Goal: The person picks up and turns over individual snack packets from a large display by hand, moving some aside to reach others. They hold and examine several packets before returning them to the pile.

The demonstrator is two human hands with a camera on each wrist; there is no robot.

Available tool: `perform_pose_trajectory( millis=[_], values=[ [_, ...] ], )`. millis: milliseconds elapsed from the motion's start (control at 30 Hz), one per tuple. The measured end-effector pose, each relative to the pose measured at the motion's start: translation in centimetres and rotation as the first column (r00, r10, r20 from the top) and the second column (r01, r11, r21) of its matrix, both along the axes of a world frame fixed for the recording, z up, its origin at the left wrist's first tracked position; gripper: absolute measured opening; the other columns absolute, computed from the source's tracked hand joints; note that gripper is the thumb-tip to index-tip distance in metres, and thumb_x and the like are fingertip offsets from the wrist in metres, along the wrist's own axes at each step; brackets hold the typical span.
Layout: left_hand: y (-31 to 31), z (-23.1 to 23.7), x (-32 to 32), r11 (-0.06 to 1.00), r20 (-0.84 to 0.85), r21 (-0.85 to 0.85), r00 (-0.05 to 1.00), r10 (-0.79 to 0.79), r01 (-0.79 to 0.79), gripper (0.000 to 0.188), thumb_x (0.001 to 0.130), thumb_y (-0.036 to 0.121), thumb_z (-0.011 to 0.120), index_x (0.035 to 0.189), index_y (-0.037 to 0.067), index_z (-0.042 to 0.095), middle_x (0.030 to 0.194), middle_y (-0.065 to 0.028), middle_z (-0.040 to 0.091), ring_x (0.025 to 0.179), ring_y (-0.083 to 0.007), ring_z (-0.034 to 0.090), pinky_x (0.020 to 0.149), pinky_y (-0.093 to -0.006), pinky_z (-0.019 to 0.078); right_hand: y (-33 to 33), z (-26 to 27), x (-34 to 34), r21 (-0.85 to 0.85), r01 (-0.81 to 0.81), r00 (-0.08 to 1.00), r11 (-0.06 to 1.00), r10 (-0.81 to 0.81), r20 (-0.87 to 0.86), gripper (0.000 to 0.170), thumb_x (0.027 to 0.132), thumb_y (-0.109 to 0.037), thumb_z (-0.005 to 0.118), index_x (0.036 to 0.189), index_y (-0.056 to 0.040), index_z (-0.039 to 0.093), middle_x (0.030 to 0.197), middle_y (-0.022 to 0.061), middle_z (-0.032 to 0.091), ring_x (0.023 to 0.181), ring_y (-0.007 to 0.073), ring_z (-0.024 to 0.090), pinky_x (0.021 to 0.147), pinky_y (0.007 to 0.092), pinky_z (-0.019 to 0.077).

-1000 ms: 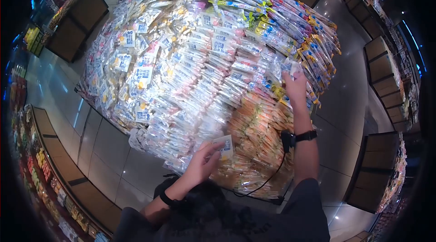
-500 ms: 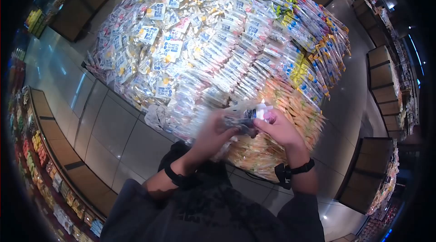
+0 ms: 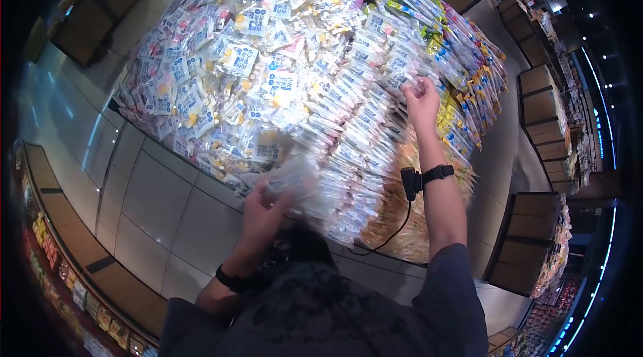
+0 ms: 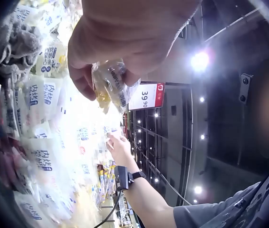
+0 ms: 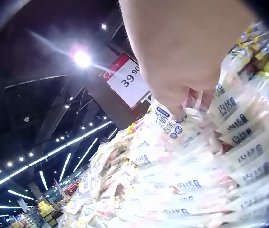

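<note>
A large heap of clear packets with blue print (image 3: 274,82) fills the display. The left hand (image 3: 258,213) is at the heap's near edge and pinches a clear packet (image 3: 293,179), blurred in the head view; in the left wrist view the left hand (image 4: 125,42) grips this packet (image 4: 110,83) with yellow bits inside. Farther out, the right hand (image 3: 423,106) reaches over the rows of white packets. In the right wrist view, fingers of the right hand (image 5: 184,52) pinch a blue-printed white packet (image 5: 167,122) among the stacked ones.
Orange packets (image 3: 408,236) lie at the near right, colourful long packets (image 3: 462,69) at the far right. A price sign (image 5: 128,80) stands above the heap. A grey cloth-like thing (image 4: 16,47) is beside it. Shelves (image 3: 529,236) surround the tiled floor (image 3: 201,223).
The hands were together over the near edge half a second ago. The right hand has since moved away to the far rows; the left has moved left with a packet.
</note>
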State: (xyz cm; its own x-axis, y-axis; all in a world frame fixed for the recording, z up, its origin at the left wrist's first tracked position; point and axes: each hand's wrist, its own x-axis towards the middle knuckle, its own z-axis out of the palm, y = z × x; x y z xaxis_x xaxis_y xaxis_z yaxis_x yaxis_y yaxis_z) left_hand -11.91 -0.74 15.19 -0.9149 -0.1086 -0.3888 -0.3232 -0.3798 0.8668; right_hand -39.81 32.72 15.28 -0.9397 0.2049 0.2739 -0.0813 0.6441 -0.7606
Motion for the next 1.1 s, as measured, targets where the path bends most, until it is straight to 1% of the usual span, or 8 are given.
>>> perform_pose_trajectory(
  millis=[200, 467, 667, 733, 767, 867, 1000, 1100],
  values=[
    [-2.1, -0.7, 0.8, 0.993, -0.003, 0.077, 0.996, 0.087, -0.087, 0.043, 0.097, 0.009, 0.072, 0.134, -0.003, 0.056, 0.121, -0.0090, 0.069, 0.106, -0.0131, 0.066, 0.091, -0.0288, 0.0544, -0.8, -0.8, -1.2, 0.052, -0.043, 0.999, 0.998, 0.041, 0.023, 0.033, 0.084, -0.003, 0.081, 0.113, 0.0001, 0.066, 0.100, 0.0073, 0.071, 0.078, 0.0097, 0.065, 0.072, 0.0277, 0.0539],
    [-2.0, -1.3, 0.7, 0.996, -0.043, -0.010, 0.995, 0.085, -0.085, 0.040, 0.096, 0.010, 0.073, 0.131, -0.002, 0.058, 0.119, -0.0079, 0.069, 0.106, -0.0130, 0.066, 0.092, -0.0291, 0.0538, -1.5, -2.2, -0.1, 0.298, -0.156, 0.972, 0.942, 0.200, -0.123, 0.048, 0.085, 0.001, 0.078, 0.130, -0.0076, 0.065, 0.109, 0.0128, 0.063, 0.083, 0.0248, 0.068, 0.075, 0.0362, 0.0568],
    [-0.7, -1.0, -0.9, 0.960, 0.081, -0.246, 0.990, -0.119, 0.136, 0.038, 0.097, 0.009, 0.073, 0.130, -0.004, 0.057, 0.117, -0.0120, 0.071, 0.102, -0.0148, 0.070, 0.090, -0.0298, 0.0571, -4.8, 2.3, 3.2, 0.761, 0.084, 0.988, 0.643, 0.048, -0.150, 0.050, 0.089, -0.006, 0.076, 0.136, -0.0095, 0.061, 0.119, 0.0217, 0.050, 0.107, 0.0337, 0.057, 0.095, 0.0448, 0.0484],
    [0.5, -0.3, -1.5, 0.977, 0.003, -0.180, 0.993, -0.114, 0.113, 0.039, 0.097, 0.009, 0.073, 0.130, -0.004, 0.057, 0.115, -0.0115, 0.072, 0.101, -0.0147, 0.070, 0.089, -0.0294, 0.0574, -5.7, 4.6, 6.1, 0.627, 0.042, 0.952, 0.777, 0.159, -0.260, 0.049, 0.088, -0.010, 0.074, 0.136, -0.0073, 0.062, 0.120, 0.0254, 0.051, 0.113, 0.0410, 0.050, 0.098, 0.0489, 0.0448],
    [1.2, 0.0, -1.7, 0.990, -0.076, -0.102, 0.991, -0.108, 0.100, 0.040, 0.096, 0.009, 0.074, 0.130, -0.004, 0.057, 0.114, -0.0111, 0.072, 0.100, -0.0145, 0.070, 0.088, -0.0291, 0.0578, -6.1, 5.4, 7.9, 0.553, -0.132, 0.925, 0.822, 0.302, -0.228, 0.050, 0.090, -0.012, 0.074, 0.137, -0.0055, 0.061, 0.120, 0.0207, 0.057, 0.109, 0.0327, 0.056, 0.094, 0.0410, 0.0474],
    [3.0, 0.9, -2.2, 0.985, -0.125, -0.065, 0.979, -0.164, 0.157, 0.042, 0.090, 0.015, 0.081, 0.124, -0.001, 0.063, 0.108, -0.0082, 0.070, 0.098, -0.0134, 0.068, 0.085, -0.0309, 0.0555, -8.4, 8.6, 14.9, -0.304, -0.578, 0.740, 0.757, 0.643, 0.197, 0.054, 0.093, -0.013, 0.074, 0.144, -0.0064, 0.058, 0.110, 0.0067, 0.070, 0.098, 0.0101, 0.062, 0.079, 0.0276, 0.0488],
    [5.0, 2.1, -2.7, 0.948, -0.208, -0.156, 0.929, -0.306, 0.277, 0.049, 0.086, 0.016, 0.085, 0.128, 0.002, 0.063, 0.112, -0.0101, 0.068, 0.103, -0.0162, 0.068, 0.087, -0.0316, 0.0552, -7.4, 9.0, 19.0, -0.238, -0.629, 0.679, 0.740, 0.672, 0.295, 0.060, 0.091, -0.010, 0.075, 0.148, -0.0068, 0.055, 0.102, 0.0032, 0.067, 0.081, 0.0091, 0.059, 0.072, 0.0273, 0.0489],
    [5.8, 2.0, -3.0, 0.789, -0.251, -0.556, 0.852, -0.459, 0.262, 0.057, 0.086, 0.005, 0.083, 0.136, -0.001, 0.056, 0.128, -0.0102, 0.057, 0.115, -0.0187, 0.065, 0.091, -0.0310, 0.0592, -5.0, 7.2, 20.3, -0.475, -0.419, 0.793, 0.774, 0.566, 0.224, 0.056, 0.093, -0.005, 0.072, 0.145, -0.0069, 0.053, 0.101, 0.0009, 0.064, 0.075, 0.0065, 0.058, 0.068, 0.0216, 0.0471]
  ],
)
